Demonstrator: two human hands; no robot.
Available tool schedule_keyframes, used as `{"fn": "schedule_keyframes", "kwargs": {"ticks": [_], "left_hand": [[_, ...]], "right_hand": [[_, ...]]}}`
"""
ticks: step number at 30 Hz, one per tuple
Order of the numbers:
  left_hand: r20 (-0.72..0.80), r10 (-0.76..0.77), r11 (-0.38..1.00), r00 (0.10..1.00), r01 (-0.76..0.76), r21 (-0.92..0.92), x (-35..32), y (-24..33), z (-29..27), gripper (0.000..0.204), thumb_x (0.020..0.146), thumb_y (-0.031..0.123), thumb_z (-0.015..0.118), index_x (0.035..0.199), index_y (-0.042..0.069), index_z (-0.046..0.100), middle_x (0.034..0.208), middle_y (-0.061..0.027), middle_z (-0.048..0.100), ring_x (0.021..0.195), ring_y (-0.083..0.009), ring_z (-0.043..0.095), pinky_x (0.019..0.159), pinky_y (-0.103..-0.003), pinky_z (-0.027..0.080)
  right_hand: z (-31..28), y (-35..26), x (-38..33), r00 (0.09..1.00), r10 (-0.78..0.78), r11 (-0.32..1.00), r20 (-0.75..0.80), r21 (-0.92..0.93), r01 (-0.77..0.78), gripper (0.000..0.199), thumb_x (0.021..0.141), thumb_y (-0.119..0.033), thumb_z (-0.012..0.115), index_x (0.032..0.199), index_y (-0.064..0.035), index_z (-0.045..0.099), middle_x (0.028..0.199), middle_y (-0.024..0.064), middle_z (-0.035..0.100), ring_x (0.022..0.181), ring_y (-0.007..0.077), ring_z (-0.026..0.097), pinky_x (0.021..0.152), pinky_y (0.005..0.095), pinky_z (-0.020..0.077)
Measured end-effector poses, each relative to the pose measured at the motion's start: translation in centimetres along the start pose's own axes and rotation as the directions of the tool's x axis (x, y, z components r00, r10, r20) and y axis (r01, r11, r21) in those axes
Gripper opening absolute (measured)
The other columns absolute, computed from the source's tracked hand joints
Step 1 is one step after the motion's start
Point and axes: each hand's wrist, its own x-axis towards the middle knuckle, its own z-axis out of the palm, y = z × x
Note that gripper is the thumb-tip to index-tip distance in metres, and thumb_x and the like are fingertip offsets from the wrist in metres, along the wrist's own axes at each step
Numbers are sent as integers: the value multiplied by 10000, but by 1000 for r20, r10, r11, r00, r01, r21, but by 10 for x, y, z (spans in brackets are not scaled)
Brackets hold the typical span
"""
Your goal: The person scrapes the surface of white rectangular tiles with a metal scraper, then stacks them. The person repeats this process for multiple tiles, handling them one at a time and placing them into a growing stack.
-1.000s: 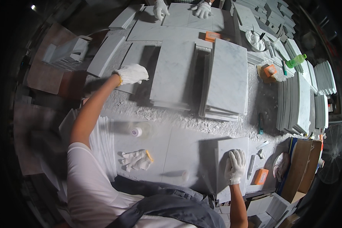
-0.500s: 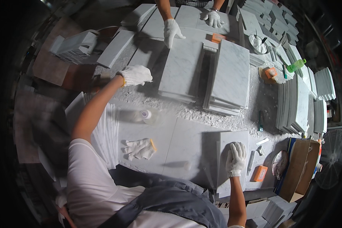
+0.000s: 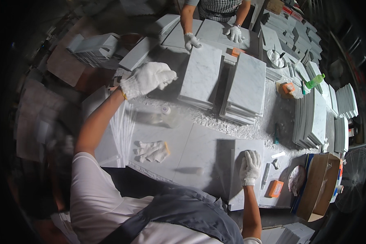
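The right hand (image 3: 250,167) lies palm down on a pale veined tile (image 3: 237,191) at the near right of the table (image 3: 199,142), fingers extended, pinching nothing. The tile lies flat, its near end at the table's near edge. The left hand (image 3: 148,78) is raised at the left, fingers curled; whether it pinches anything cannot be told. Both wear white knitted gloves.

Judgement on handling: the right palm is best held flat with even pressure, fingertips inside the tile's borders; the left hand should pass clear of the leaning tiles (image 3: 120,134) near it, as thin edges may chip.

Right of the tile are a slim grey tool (image 3: 266,175), an orange block (image 3: 276,189) and, further right, an open cardboard box (image 3: 325,183). Well apart to its left are a spare glove (image 3: 152,151) and a clear bottle (image 3: 171,118). Beyond, a left stack (image 3: 201,75) and a right stack (image 3: 247,83) stand side by side; a co-worker's hand (image 3: 192,41) is at the former's far left corner. A green bottle (image 3: 315,81) lies far right
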Motion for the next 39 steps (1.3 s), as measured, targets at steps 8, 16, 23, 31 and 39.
{"fn": "schedule_keyframes", "kwargs": {"ticks": [8, 16, 23, 31, 39], "left_hand": [[-43, 139, 982, 989, -143, -122, -90, 74, 56, 361, 1019, 254, 670, 1153, -80, 675, 864, -78, 712, 773, -113, 684, 696, -265, 570], [14, 502, 864, 865, -501, -45, -125, 70, 199, 222, 971, 200, 711, 1075, 5, 735, 1025, -124, 740, 904, -237, 711, 889, -366, 580], [224, 34, 997, 974, -18, -74, -189, 76, 269, 317, 964, 323, 701, 1034, 15, 735, 943, -147, 739, 915, -298, 720, 813, -378, 556], [241, -152, 978, 959, 180, -101, -226, 85, 303, 306, 1002, 328, 643, 1063, 41, 733, 908, -79, 742, 810, -206, 706, 756, -338, 545], [206, -47, 994, 978, 66, -86, -230, 93, 315, 270, 1007, 309, 625, 984, 57, 721, 866, -76, 705, 800, -231, 687, 736, -354, 531]], "right_hand": [[-10, -6, 0, 1000, -13, 1000, 5, 8, 13, 303, 885, -128, 708, 1186, -122, 736, 1276, 121, 693, 1268, 351, 603, 1135, 487, 424], [-29, -4, -2, 995, -21, 989, 98, 146, 6, 308, 887, -202, 697, 1191, -173, 734, 1274, 92, 690, 1278, 358, 582, 1144, 500, 403], [-40, -11, -2, 997, -61, 970, 46, 238, 49, 268, 854, -149, 711, 1120, -147, 742, 1220, 100, 699, 1232, 337, 609, 1130, 504, 412], [-44, -8, -4, 995, -95, 950, 13, 302, 87, 266, 848, -135, 709, 1112, -132, 742, 1198, 103, 701, 1223, 344, 612, 1120, 508, 419], [-34, 3, -9, 996, -91, 947, -5, 309, 88, 248, 861, -148, 704, 1105, -136, 746, 1202, 99, 707, 1228, 347, 612, 1125, 499, 421]]}}
